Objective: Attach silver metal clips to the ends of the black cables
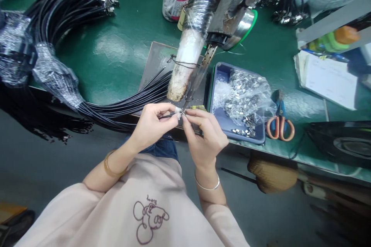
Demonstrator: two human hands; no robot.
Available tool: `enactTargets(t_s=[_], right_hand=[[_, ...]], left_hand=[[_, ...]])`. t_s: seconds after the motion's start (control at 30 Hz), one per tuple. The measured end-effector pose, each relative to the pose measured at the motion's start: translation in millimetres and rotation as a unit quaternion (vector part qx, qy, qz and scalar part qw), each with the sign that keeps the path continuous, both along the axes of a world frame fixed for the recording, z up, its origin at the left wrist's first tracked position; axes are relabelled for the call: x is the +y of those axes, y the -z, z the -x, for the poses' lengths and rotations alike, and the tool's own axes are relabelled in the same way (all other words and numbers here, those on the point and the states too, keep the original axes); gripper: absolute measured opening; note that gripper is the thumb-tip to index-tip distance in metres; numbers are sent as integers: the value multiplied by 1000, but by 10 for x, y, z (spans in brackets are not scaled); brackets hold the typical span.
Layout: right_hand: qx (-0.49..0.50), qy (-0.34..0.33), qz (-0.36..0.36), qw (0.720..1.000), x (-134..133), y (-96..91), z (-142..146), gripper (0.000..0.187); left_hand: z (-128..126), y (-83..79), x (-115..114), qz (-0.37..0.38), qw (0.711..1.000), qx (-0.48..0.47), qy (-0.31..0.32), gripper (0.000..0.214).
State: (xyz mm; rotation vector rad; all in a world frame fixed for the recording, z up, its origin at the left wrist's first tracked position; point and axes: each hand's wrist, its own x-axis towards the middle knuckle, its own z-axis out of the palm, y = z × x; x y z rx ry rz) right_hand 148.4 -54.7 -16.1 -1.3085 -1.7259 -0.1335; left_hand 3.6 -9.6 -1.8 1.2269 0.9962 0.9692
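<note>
The person stands at the green counter (121, 46) with both hands raised just in front of its near edge. The left hand (150, 123) has its grip closed on a thin black cable (167, 115), pinched between thumb and fingers near its end. The right hand (205, 139) meets it fingertip to fingertip, its grip pinched shut on a small metal piece (182, 113) at the cable's tip. Both sit right under the tip of a large wrapped tool (188, 58) that slants down over a dark plate. A cable bundle (130, 102) fans in from the left across the counter. Just right of the hands stands a blue tray (218, 117) holding a plastic bag of metal clips (246, 92), with orange-handled scissors (279, 123) beside it.
</note>
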Motion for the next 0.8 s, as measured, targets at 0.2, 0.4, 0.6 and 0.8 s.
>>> enactTargets(t_s=[0.2,0.4,0.6,0.8], right_hand=[[0,10,-11,1000,6,-34,30,18],[-13,-8,-22,1000,-26,-15,23,20],[-14,-12,-17,1000,-34,-2,9,18],[49,-29,66,996,-119,-79,-67,14]], left_hand=[[3,-24,-23,-32,999,28,-22,11],[18,13,-6,-11,1000,-2,3,14],[20,17,-12,-12,1000,-21,14,12],[50,41,-71,-47,998,30,36,10]])
